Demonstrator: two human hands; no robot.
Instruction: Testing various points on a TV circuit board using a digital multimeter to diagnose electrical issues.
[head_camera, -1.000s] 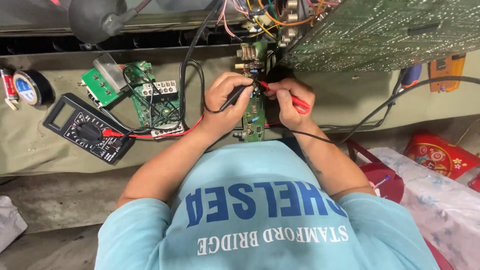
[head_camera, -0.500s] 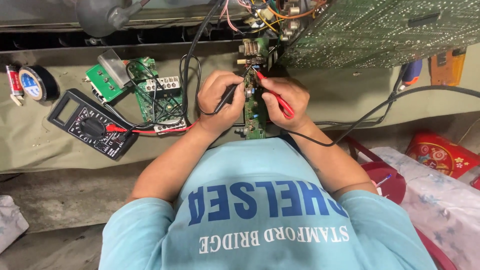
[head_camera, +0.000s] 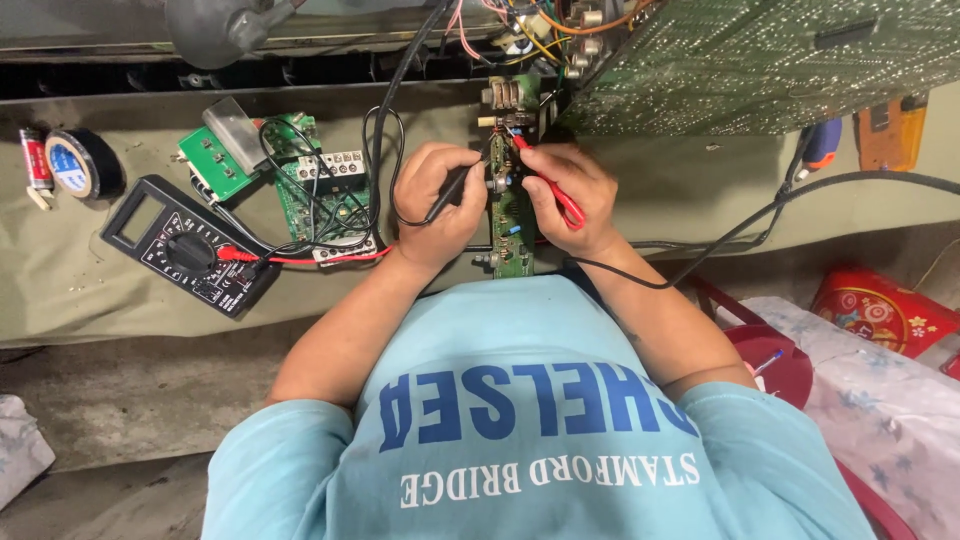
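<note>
My left hand grips a black test probe whose tip points right onto a narrow green circuit board. My right hand holds a red test probe with its tip near the upper part of the same board. The board stands lengthwise between both hands on an olive cloth. Red and black leads run left to a black multimeter lying on the cloth.
Two more green boards lie left of my hands. A roll of black tape and a small battery sit at far left. A large green board overhangs top right. Red tins and a patterned cloth are at right.
Both hands shifted slightly up the narrow board, and the red probe tip moved toward its top end. The view has drifted a little.
</note>
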